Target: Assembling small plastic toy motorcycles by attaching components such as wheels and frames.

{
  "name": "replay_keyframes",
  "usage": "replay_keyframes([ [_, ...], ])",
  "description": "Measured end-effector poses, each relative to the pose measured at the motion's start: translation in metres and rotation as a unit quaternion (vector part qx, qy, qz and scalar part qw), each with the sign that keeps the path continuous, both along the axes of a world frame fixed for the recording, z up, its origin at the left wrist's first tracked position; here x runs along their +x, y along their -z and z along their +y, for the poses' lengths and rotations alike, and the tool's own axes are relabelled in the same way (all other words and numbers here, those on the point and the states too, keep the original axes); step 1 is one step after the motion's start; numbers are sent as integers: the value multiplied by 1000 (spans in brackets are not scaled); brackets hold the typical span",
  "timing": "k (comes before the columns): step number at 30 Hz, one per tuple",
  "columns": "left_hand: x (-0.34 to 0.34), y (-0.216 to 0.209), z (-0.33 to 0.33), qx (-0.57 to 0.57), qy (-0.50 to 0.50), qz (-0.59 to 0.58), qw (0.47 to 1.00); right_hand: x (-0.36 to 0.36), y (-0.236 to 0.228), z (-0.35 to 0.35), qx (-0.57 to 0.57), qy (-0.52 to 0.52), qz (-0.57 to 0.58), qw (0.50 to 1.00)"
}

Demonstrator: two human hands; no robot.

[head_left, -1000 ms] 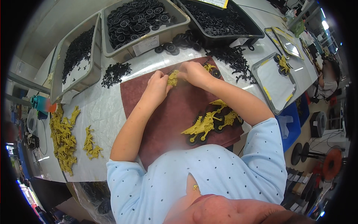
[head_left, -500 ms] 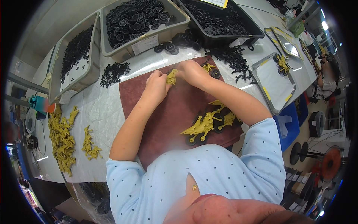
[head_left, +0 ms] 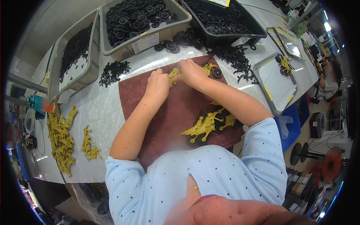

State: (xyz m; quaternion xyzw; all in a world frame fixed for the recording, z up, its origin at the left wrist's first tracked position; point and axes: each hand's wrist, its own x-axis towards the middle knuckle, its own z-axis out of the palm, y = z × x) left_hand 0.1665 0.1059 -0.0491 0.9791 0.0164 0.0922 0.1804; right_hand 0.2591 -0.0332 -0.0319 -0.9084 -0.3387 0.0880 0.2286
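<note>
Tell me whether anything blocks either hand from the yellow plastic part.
Nothing visible does: the left hand and right hand are at the yellow plastic part, one on each side, over the maroon cloth. A wheeled yellow assembly lies right of both, not between.

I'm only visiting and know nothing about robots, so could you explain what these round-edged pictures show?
There is no robot here: a person works with two bare hands. A wide fisheye camera on their head looks down, bending straight edges. The left hand and right hand hold a small yellow part between them, over a dark red mat. On the mat lie yellow pieces with black wheels. Beyond are bins of black parts; loose yellow parts lie to the left.
</note>
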Motion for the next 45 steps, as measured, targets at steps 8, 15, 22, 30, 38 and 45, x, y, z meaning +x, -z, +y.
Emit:
replay_keyframes([
  [8,-3,-4,14,-6,21,17,1000,19,8,-8,150,-160,15,976],
  [15,-37,-52,29,-218,100,130,962,-3,-26,-26,158,-364,97,913],
  [22,-82,-88,15,-328,81,149,929,-36,-38,-27,255,-335,48,906],
  [30,-127,-88,-21,-90,95,-250,959,-76,-66,-47,337,-320,63,883],
  [38,-145,-106,-35,-102,151,-304,935,-105,-86,-58,388,-320,156,850],
  [45,-152,-106,-40,-96,160,-305,934,-114,-83,-66,382,-313,156,856],
])
